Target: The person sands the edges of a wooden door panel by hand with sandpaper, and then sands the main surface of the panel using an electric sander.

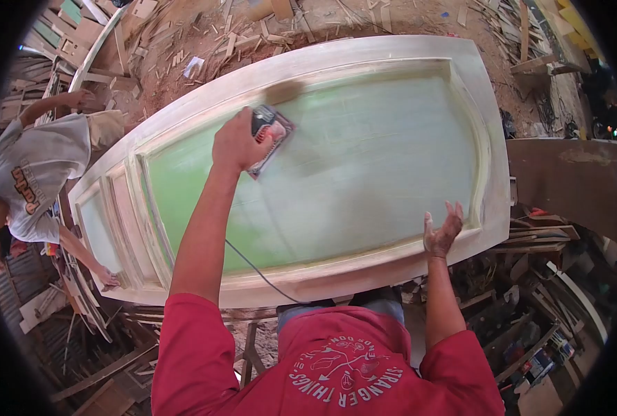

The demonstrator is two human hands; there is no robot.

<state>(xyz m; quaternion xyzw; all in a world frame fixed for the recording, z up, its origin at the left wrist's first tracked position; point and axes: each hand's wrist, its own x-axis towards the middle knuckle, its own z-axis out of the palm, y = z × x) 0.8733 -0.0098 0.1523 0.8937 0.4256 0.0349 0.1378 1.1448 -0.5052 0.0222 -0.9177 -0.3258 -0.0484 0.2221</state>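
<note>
My left hand [235, 142] is wrapped round a red and black electric sander [272, 132]. The sander's square pad rests on the recessed panel of a large wooden door [364, 57], near the panel's upper rim. Pale dust covers much of the green panel [391, 152]; brighter green shows toward the left. A thin power cord [256, 269] trails over the door's lower edge. My right hand [445, 232], dusty, hovers with spread fingers over the door's lower right frame, holding nothing.
At the left end stands another person in a grey shirt [41, 163], one hand [106, 276] at the door's edge. Wood scraps [232, 45] litter the ground behind. Planks and offcuts [540, 239] pile up at right, beside a brown board [571, 173].
</note>
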